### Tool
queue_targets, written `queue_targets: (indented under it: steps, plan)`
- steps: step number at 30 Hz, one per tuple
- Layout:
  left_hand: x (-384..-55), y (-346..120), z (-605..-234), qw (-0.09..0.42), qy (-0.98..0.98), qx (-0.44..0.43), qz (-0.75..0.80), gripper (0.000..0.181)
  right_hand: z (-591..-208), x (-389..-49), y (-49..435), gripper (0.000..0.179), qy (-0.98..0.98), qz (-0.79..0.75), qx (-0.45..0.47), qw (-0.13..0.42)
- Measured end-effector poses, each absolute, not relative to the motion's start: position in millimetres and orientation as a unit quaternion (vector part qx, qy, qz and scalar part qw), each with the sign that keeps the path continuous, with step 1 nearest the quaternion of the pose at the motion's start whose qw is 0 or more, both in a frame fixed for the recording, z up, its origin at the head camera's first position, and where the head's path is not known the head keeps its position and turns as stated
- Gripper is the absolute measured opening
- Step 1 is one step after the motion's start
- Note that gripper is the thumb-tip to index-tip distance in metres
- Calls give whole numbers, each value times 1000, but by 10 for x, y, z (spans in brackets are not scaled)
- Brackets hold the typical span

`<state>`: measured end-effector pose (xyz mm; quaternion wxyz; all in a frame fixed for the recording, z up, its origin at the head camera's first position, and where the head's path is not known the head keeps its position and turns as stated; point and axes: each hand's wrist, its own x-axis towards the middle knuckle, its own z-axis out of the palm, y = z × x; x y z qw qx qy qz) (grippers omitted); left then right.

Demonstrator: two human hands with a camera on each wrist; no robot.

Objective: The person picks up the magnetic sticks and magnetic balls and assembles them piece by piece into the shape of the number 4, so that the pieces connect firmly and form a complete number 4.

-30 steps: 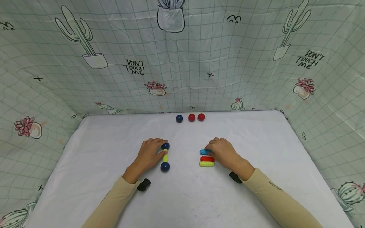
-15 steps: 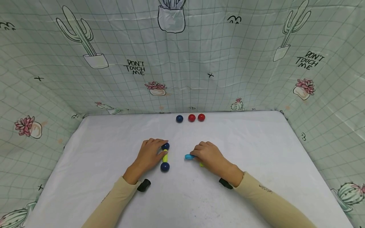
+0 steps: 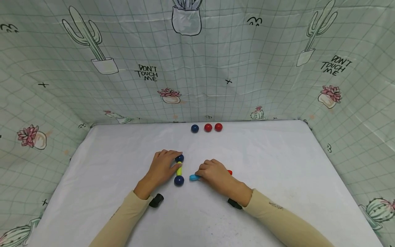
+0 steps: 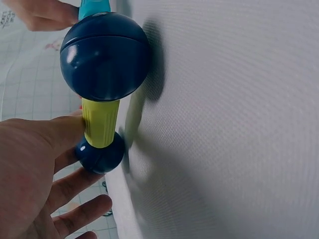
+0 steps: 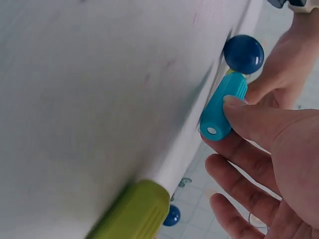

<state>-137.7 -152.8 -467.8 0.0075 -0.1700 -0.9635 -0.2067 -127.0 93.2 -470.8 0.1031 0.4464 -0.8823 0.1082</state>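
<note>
Two dark blue balls, a near one (image 3: 179,180) and a far one (image 4: 100,154), are joined by a yellow-green ribbed rod (image 4: 101,122). My left hand (image 3: 162,166) grips this piece low over the table, thumb along the rod and fingers by the far ball. With thumb and forefinger my right hand (image 3: 216,176) pinches a light blue rod (image 5: 224,107), whose near end shows a pale round spot. The rod points left toward the near ball; in the head view a small gap lies between them. In the left wrist view the rod's end overlaps the ball's top edge.
On the white table (image 3: 123,144), a loose red rod (image 3: 229,172) peeks out behind the right hand. Another yellow-green rod (image 5: 134,211) lies close by. Along the back edge sit a blue ball (image 3: 194,128) and two red balls (image 3: 208,127). Patterned cloth (image 3: 197,68) hangs behind.
My right hand has carried the light blue rod left and nearer me, from beside the red and yellow-green rods to near the joined piece. My left hand has stayed in place.
</note>
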Motion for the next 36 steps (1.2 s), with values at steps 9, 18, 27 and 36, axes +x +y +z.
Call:
queue_targets:
  steps: [9,18,27,36]
  plan:
    - [-1386,-1519,-4683,15,-961,-172,-218,44,-4714,-1256,849,16,-885,100,448,81]
    - [-1392,-1511,-4677,18,-961,-172,-217,45,-4734,-1255,787,19,-883,106,453,69]
    - [-1374,-1515,-4678,19,-962,-173,-210,44,-4753,-1250,758,18,-882,107,454,67]
    - [-1239,-1564,-4686,20,-962,-178,-206,51,-4776,-1236,728,15,-882,98,453,81]
